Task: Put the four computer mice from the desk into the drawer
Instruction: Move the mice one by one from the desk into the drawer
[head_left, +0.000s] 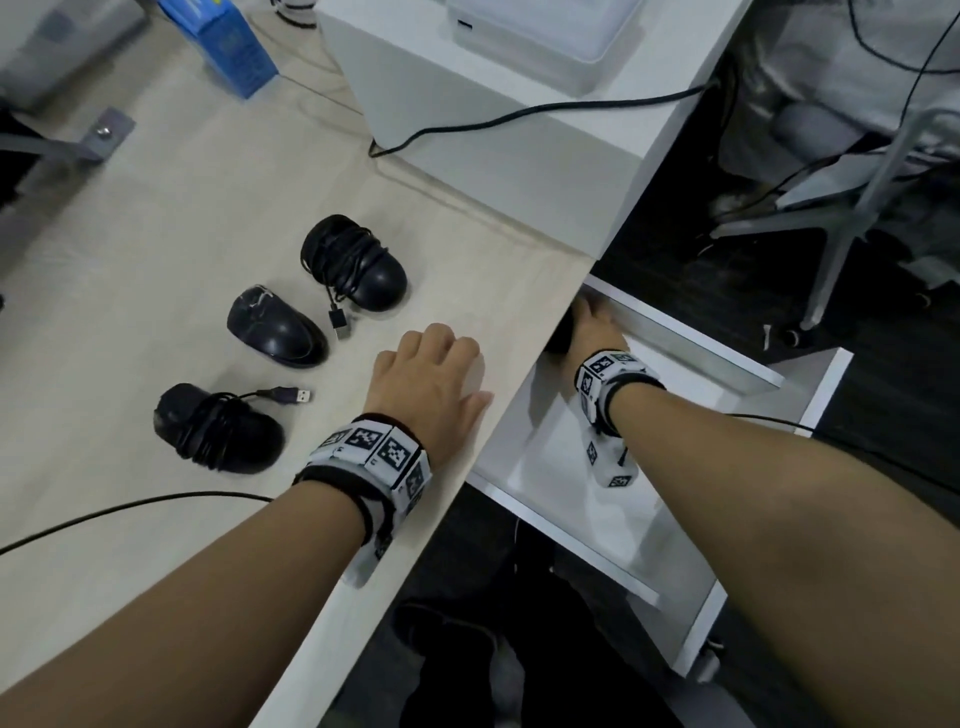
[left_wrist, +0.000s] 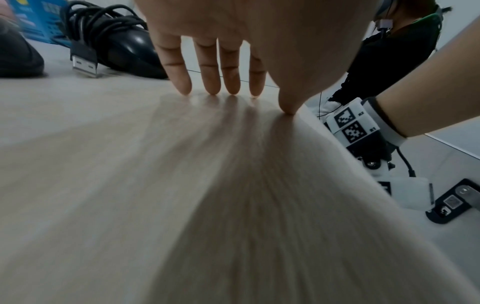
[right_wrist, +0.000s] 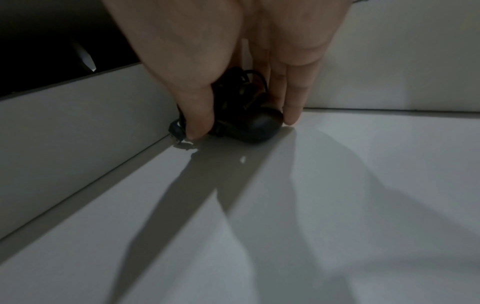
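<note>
Three black mice lie on the wooden desk (head_left: 156, 218): one wrapped in its cable (head_left: 358, 265) at the back, a bare one (head_left: 275, 325) in the middle, and a cable-wrapped one (head_left: 218, 428) nearest me. My left hand (head_left: 431, 374) rests on the desk near its right edge, fingertips (left_wrist: 213, 86) touching the wood and holding nothing. In the open white drawer (head_left: 696, 338), my right hand (head_left: 592, 327) grips a fourth black cable-wrapped mouse (right_wrist: 249, 119) against the drawer floor in the far left corner, thumb on one side and fingers on the other.
A white box (head_left: 498, 140) with a black cable stands at the back of the desk, a blue box (head_left: 223, 41) at the far left. A chair base (head_left: 831, 223) stands beyond the drawer. A black wire (head_left: 130, 509) crosses the desk near my left forearm.
</note>
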